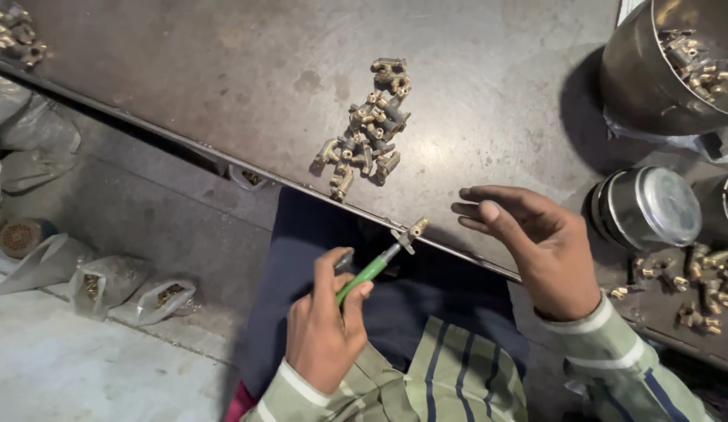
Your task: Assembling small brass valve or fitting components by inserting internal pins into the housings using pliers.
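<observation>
My left hand [325, 328] grips a green-handled tool [368, 272] like a screwdriver, held over my lap. A small brass fitting [408, 233] sits on the tool's tip, at the metal table's near edge [426, 242]. My right hand [528, 242] hovers just right of that fitting, fingers spread and empty, palm turned toward it. A pile of several brass fittings [368, 133] lies on the table above the tool tip.
A large steel bowl [653, 78] with brass parts stands at the top right, a smaller steel tin [649, 207] below it. Loose brass fittings [696, 281] lie at the right edge. Plastic bags [121, 285] of parts rest on the floor at left.
</observation>
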